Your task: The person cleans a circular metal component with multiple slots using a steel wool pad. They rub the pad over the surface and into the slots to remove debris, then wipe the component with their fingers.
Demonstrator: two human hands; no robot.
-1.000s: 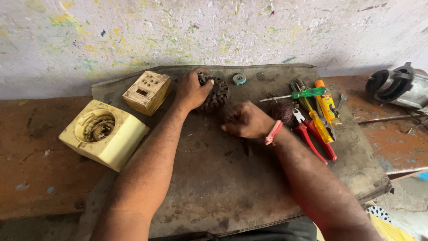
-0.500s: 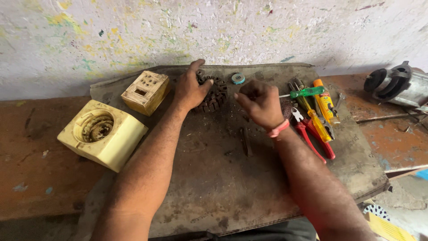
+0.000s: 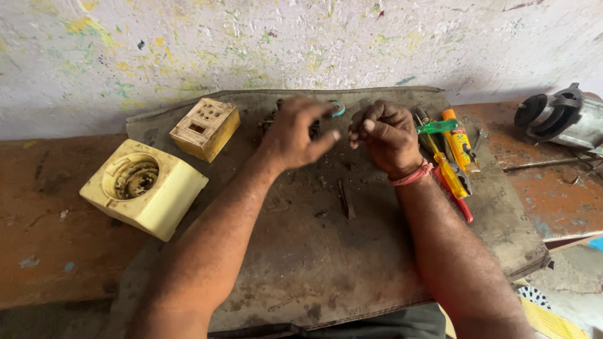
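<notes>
My left hand (image 3: 294, 133) hovers over the back of the dark mat (image 3: 314, 263) with its fingers apart, blurred, and nothing in it. Behind it lies a dark, greasy toothed part (image 3: 270, 119), mostly hidden by the hand. My right hand (image 3: 384, 135), with a red band on its wrist, is held just right of the left. Its fingertips are pinched together, and I cannot see anything between them. A small teal ring (image 3: 339, 108) lies just beyond the two hands.
A yellow round-holed housing (image 3: 147, 188) and a small tan box (image 3: 206, 129) sit on the left. A green-handled screwdriver (image 3: 438, 127), yellow and orange screwdrivers (image 3: 461, 147) and red pliers (image 3: 460, 204) lie to the right. A grey motor part (image 3: 559, 116) rests far right. A thin dark strip (image 3: 345, 199) lies mid-mat.
My left hand has lifted off the dark toothed part and opened. My right hand has risen from the mat and come in close to the left, fingers pinched.
</notes>
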